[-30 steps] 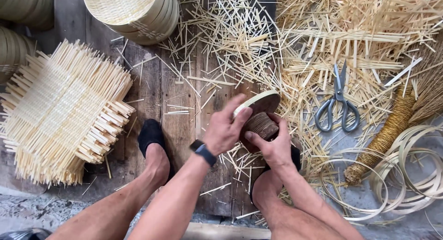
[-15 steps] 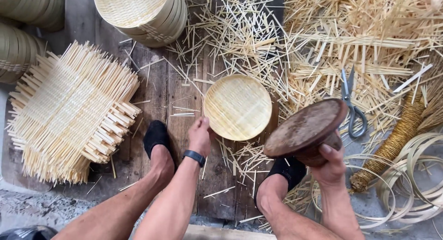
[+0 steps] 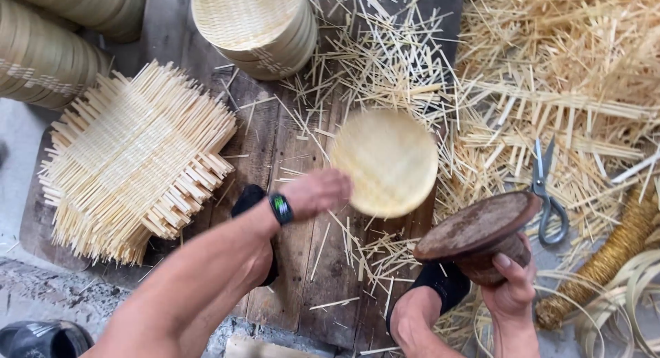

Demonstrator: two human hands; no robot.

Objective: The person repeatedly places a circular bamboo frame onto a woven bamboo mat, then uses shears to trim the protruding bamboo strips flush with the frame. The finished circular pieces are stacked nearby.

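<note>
Bare arms, black wristwatch [image 3: 280, 208], black socks [image 3: 447, 284]

A dark, worn wooden board [image 3: 302, 255] serves as the work surface, with grey floor [image 3: 20, 158] showing at the left edge. At centre left lies a stack of square woven bamboo mats [image 3: 134, 162]. Round woven trays [image 3: 258, 24] are piled at top centre, and a further stack [image 3: 48, 52] sits upper left. Loose bamboo offcuts [image 3: 570, 83] cover the right half. Scissors [image 3: 546, 193] lie on them at right. Coiled bamboo strips [image 3: 619, 310] occupy the lower right corner.
</note>
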